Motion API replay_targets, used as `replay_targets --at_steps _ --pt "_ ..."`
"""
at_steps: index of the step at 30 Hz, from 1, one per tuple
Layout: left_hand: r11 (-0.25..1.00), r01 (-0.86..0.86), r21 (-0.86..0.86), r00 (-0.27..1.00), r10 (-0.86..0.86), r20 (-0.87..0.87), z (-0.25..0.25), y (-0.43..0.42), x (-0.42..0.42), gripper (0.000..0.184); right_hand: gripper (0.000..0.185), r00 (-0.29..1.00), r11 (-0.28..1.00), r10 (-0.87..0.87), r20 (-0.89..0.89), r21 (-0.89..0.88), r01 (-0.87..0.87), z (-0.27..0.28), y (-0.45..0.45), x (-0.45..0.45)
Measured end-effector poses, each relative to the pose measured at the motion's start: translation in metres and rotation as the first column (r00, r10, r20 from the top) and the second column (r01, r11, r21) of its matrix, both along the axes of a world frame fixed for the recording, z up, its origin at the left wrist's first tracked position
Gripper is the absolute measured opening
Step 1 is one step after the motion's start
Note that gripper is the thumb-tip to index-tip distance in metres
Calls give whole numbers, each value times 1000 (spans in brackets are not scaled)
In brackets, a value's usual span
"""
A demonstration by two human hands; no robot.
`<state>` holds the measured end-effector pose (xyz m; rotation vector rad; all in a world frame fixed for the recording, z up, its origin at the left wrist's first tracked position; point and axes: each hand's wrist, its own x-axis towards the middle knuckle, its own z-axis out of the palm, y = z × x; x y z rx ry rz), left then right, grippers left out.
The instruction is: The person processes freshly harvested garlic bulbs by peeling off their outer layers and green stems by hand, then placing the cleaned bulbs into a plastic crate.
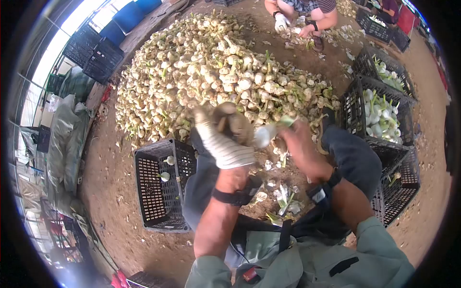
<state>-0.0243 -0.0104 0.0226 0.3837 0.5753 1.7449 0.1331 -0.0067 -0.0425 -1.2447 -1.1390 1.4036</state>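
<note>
My left hand (225, 137), in a pale glove with a dirty palm side, is raised in front of the garlic pile and blurred by motion. Its fingers look bent, but their grip is unclear. Close by on the right, my bare right hand (301, 144) is closed on a garlic bulb (265, 136) with a green stem, also blurred. The white bulb lies between the two hands, very near the glove; contact cannot be made out. Peeled leaves and skins (287, 200) lie on the ground between my legs.
A large garlic pile (201, 72) rises ahead. At left, a black crate (163, 192) contains a few bulbs. Stacked crates (353, 108) at right contain cleaned white garlic (382, 117). Another person (307, 19) crouches beyond, handling garlic. Blue barrels (130, 17) stand far left.
</note>
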Motion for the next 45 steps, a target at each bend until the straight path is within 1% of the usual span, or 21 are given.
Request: replay_targets --at_steps 1,2,3,4,5,6,7,9,10,11,12,17,19,20,23,27,34,36,38,41,45 --pt "998 -53 22 997 54 -62 13 -4 -10 53 21 997 998 -51 49 -41 53 -7 8 8" --pt "988 27 153 1000 -27 -3 19 -5 -25 55 22 971 995 -27 239 -91 50 -21 15 24" --pt "953 94 286 992 -113 48 23 -6 -38 58 22 972 994 -31 232 -91 53 -43 16 35" --pt "953 91 288 993 -108 46 24 -6 -46 58 26 849 976 160 504 45 -211 -68 16 41" --pt "930 139 342 984 -169 59 23 -5 -53 56 32 606 865 265 750 93 -493 -81 13 40" --pt "903 179 391 972 -224 70 20 -6 -60 56 50 465 848 303 832 -13 -530 -63 -9 32" --pt "836 262 482 946 -322 43 13 -2 -64 59 50 460 838 320 829 -20 -546 -46 -14 24" --pt "764 375 525 897 -443 3 10 -1 -64 62 64 480 679 685 548 -242 -692 -16 -23 12" --pt "770 387 508 893 -449 0 14 -6 -59 64 64 482 676 689 541 -241 -696 2 -24 10" --pt "743 416 525 876 -482 -12 11 -4 -58 65 65 657 679 734 173 -210 -703 21 -22 10" --pt "744 428 513 874 -485 -25 12 -5 -55 65 67 712 689 665 -225 -181 -702 32 -19 8" --pt "820 399 411 907 -419 -44 8 -6 -33 66 58 767 799 584 -264 23 -600 22 -22 -9" --pt "976 139 170 989 -147 36 7 -9 -22 64 54 934 841 354 42 423 -338 20 -27 -15" --pt "993 90 80 995 -93 36 10 -11 -16 62 55 953 834 298 57 470 -289 19 -28 -15" --pt "995 89 44 996 -90 22 8 -11 -14 62 55 966 803 211 147 538 -257 11 -30 -16" --pt "996 72 47 997 -71 -16 8 -13 -12 63 55 954 867 258 154 399 -298 25 -34 -11" --pt "996 39 86 932 -5 -364 5 -26 8 69 30 965 958 246 91 132 -256 33 -32 -15" --pt "991 101 86 945 -69 -320 2 -26 5 69 26 970 967 239 45 81 -242 32 -31 -16" --pt "975 200 99 966 -180 -183 4 -26 3 68 22 954 967 233 -189 -55 -247 23 -31 -15" --pt "945 227 237 973 -208 -104 -1 -19 -8 69 20 959 975 194 -206 -69 -212 13 -29 -12" --pt "963 185 195 979 -165 -119 4 -18 -13 67 15 975 981 188 -115 71 -181 21 -31 -8"
